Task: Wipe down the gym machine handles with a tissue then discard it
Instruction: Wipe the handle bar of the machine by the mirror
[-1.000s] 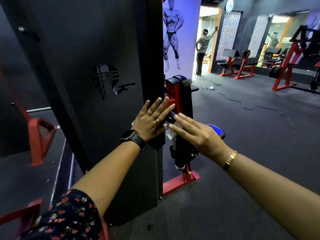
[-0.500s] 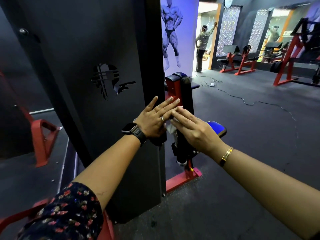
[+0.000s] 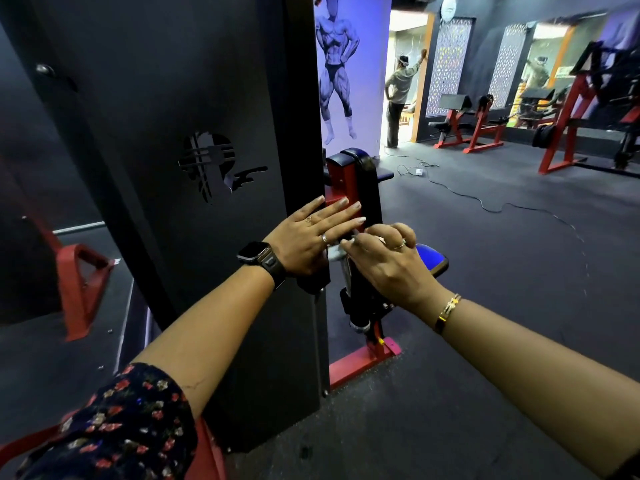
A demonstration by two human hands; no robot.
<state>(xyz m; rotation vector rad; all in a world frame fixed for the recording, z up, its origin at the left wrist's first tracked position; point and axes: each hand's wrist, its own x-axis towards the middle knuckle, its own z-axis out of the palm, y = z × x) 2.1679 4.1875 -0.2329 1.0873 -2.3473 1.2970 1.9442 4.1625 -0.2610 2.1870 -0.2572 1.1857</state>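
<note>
Now | L hand (image 3: 308, 237) flat on panel (image 3: 173, 133) | R hand (image 3: 384, 265) pinches tissue (image 3: 334, 252) btwn hands

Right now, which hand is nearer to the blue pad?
Right. The right hand, curled round the tissue, sits just beside the blue pad; the left hand lies flat on the black panel, farther left.

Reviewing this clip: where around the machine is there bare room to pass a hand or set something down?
Bare floor lies right of the blue pad, out to the cable, and nearer than the red base. Crowded: left hand and right hand meet over the tissue beside the black panel, no gap between.
</note>
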